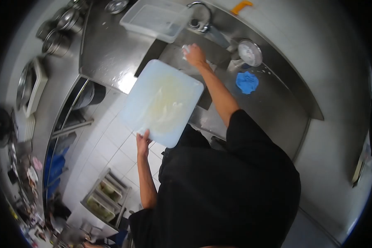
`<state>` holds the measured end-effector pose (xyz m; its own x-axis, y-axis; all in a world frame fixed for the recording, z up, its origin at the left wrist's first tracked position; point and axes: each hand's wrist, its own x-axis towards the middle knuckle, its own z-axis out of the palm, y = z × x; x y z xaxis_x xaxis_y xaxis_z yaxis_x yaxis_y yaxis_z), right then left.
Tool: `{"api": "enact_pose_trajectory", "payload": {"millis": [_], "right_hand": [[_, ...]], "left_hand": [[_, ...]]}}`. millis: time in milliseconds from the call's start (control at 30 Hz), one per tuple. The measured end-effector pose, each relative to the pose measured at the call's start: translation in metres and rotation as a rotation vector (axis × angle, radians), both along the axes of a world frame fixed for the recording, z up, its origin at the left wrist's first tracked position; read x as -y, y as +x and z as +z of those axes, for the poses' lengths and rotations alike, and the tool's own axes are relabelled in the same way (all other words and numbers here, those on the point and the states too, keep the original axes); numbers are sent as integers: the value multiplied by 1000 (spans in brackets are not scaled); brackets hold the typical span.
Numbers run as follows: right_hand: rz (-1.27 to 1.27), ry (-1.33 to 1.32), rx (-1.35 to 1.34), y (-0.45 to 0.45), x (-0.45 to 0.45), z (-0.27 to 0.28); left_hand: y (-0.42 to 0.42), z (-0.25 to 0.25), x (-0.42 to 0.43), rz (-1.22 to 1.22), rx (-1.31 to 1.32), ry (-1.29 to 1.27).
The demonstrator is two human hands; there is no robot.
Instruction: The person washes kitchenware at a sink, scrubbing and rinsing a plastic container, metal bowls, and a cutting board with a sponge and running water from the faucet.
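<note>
My left hand (143, 142) grips the lower edge of a pale blue-white cutting board (163, 101), thumb on its face. Yellowish stains and whitish wet smears cover the middle of the board, which is tilted in front of the sink (172, 56). Over the sink, my right hand (194, 56) is closed around a small white thing (186, 49); its kind is too blurred to tell. A chrome faucet (206, 18) stands just beyond that hand.
A translucent plastic tub (153, 18) sits left of the faucet. On the right are a metal bowl with white suds (250, 53) and a crumpled blue cloth or glove (247, 82). Pots (56, 43) line the left side. A container rack (105, 198) stands on the tiled floor behind.
</note>
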<state>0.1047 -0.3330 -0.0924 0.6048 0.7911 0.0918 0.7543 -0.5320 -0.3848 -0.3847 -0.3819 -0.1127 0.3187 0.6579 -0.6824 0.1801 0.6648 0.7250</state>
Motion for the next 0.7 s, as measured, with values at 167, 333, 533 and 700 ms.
{"api": "enact_pose_trajectory", "payload": {"millis": [167,333,533,700], "right_hand": [[-461,66,99,108,114,93],[-513,-601,61,237,173,-12],[-668,-415,-446,300,192,-103],[-645,198,-431,237,178,-7]], "left_hand": [[5,11,-2,-58,10,-57],[3,-3,0,19,100,-98],[12,-30,16,152,408,-386],[39,0,16,132,444,-365]]}}
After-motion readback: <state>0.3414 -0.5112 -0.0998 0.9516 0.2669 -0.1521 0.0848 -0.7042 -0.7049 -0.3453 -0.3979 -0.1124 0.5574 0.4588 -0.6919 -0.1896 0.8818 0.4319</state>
